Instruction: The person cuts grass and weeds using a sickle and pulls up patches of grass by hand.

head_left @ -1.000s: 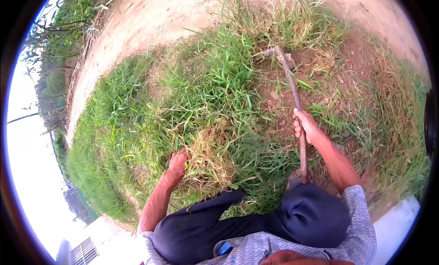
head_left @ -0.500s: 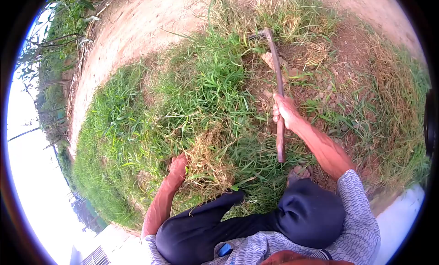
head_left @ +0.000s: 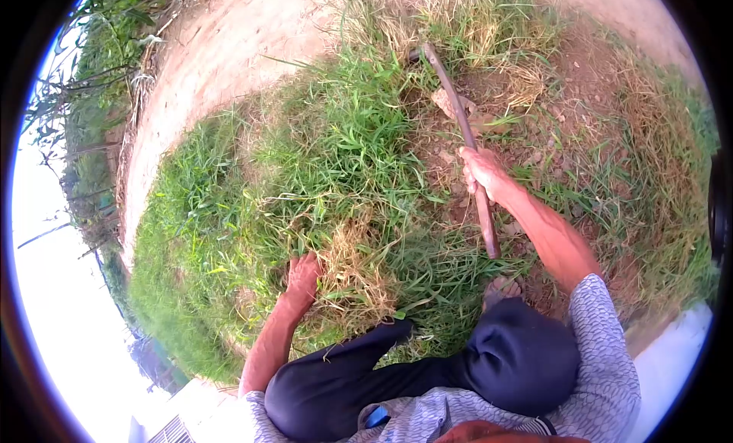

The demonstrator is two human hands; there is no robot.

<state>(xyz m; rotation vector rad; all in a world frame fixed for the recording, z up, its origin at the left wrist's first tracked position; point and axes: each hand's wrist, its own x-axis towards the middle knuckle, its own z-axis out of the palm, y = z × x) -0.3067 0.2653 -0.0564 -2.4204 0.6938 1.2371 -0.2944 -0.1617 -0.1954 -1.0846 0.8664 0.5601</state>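
Note:
My right hand (head_left: 485, 172) is wrapped round the wooden handle (head_left: 450, 92) of a hand hoe. The handle slants from lower right to upper left, and its head (head_left: 416, 55) is partly hidden in green grass at the top of the plot. Its butt end hangs above cut grass near my foot. At the left, my left hand (head_left: 305, 276) rests at the edge of a clump of dry, yellowish grass (head_left: 353, 271). Some of its fingers show, but whether they grip any grass cannot be made out.
Green grass (head_left: 191, 206) grows on the left. Bare reddish soil (head_left: 580, 84) with stones, including a pale one (head_left: 444, 101), lies at the right. My foot (head_left: 502, 289) is beside my bent knee. A dirt path (head_left: 237, 38) curves behind.
The hoe has moved up and left with my right hand, its handle now more slanted and its head in the grass. My left hand has shifted only slightly, with its fingers more visible.

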